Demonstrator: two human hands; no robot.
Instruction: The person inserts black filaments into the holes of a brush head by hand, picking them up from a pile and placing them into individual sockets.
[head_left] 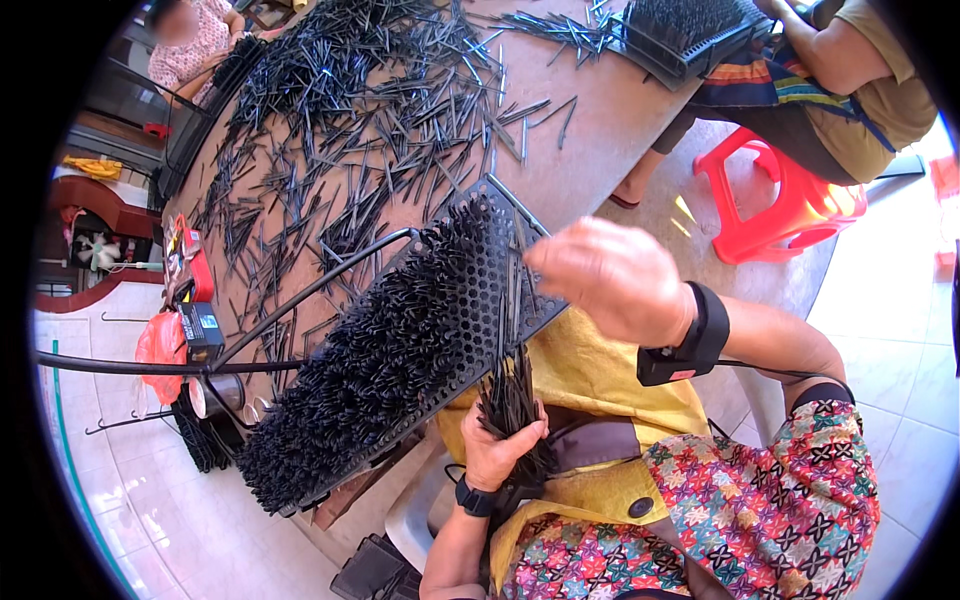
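My left hand point(490, 455) is closed round a bundle of thin black strips point(510, 395), which stands up below the near right edge of a black perforated rack point(478, 318). Rows of looped black strips point(350, 370) fill most of the rack's holes, while the holes toward its right end are bare. Over that right end hovers my right hand point(612, 278), its fingers smeared by motion, so whatever they might hold cannot be made out. A few long strips lie along the rack's right edge beneath it.
Loose black strips point(400, 120) are heaped across the brown table point(600, 130). A metal rod frame point(300, 300) reaches over the rack's left side. At upper right, another person works at a similar rack point(690, 35) near a red stool point(775, 205); someone else sits at upper left.
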